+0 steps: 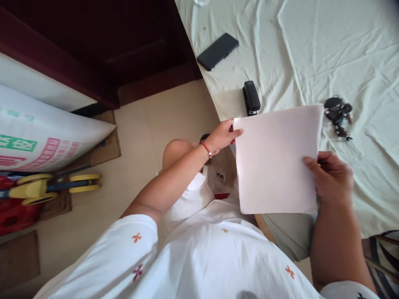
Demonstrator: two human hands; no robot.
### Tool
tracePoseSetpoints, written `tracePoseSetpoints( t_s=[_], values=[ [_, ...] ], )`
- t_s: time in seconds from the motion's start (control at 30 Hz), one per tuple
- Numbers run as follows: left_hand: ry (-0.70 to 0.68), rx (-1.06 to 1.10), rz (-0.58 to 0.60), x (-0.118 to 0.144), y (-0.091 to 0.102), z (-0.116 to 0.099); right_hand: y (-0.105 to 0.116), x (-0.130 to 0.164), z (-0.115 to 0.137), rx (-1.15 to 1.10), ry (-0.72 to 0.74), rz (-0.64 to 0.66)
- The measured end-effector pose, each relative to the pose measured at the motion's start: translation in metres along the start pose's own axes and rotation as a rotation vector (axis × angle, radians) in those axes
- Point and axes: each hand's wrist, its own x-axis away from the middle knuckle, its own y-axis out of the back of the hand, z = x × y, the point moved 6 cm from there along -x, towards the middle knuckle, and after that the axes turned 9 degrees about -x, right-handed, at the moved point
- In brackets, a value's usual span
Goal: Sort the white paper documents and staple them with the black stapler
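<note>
While both hands hold the paper point(276, 160), the left hand point(222, 136) pinches its top corner and the right hand point(332, 178) grips its side, near a stapler point(251, 97) on the bed point(311, 54).

You've got a white sheet point(311, 50) over the bed as your landmark. On it: black phone point(217, 51) near its left edge, black stapler point(251, 98) just below that, bunch of keys point(338, 114) further right. Left of the sheet, on the floor: printed white sack point(46, 137), yellow toy point(46, 187) just under it.
</note>
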Motion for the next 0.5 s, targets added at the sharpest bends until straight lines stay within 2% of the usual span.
tracePoseSetpoints(
  t_s=[0.13,0.23,0.3,0.4,0.5],
  values=[
    [-0.039,-0.212,0.157,-0.025,0.028,-0.014,-0.017,-0.013,0.012,0.235,-0.008,0.222],
    [-0.102,-0.372,0.169,-0.052,0.041,-0.032,-0.024,-0.029,0.013,0.346,0.051,0.278],
    [-0.126,-0.366,0.262,-0.064,0.035,-0.039,-0.026,-0.037,0.01,0.333,0.089,0.26],
    [-0.088,-0.263,0.436,-0.065,0.018,-0.039,-0.026,-0.04,0.004,0.32,0.143,0.252],
    [-0.032,-0.175,0.471,-0.058,0.01,-0.035,-0.025,-0.037,0.0,0.377,0.199,0.279]
  ],
)
